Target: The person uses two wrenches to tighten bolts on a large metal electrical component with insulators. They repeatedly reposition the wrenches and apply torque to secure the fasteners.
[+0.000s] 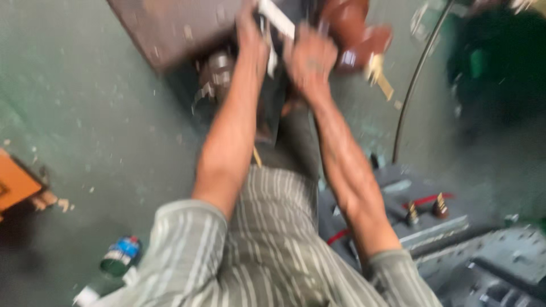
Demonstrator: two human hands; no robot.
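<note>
The green concrete floor (85,113) filled most of the view, littered with pale chips. At one to two o'clock a dark curved cable (410,91) ran down it, and at four o'clock sat a grey battery (421,222) with red leads and brass terminals. A dark brown panel (170,28) lay at twelve o'clock, with a reddish-brown part (352,28) just right of it. At seven o'clock a green bottle (120,257) lay on its side; an orange block (14,185) showed at nine.

Both arms reached to twelve o'clock. The left hand (253,40) looked clamped on a white strip (277,17) beside a metal-banded cylinder (216,74); the right hand (310,59) was curled close beside it, but motion blur hid whether it gripped anything.

Judging from this, the work would go best with the left hand keeping the strip steady while the right acts close by, wrists low and clear of the cable.
</note>
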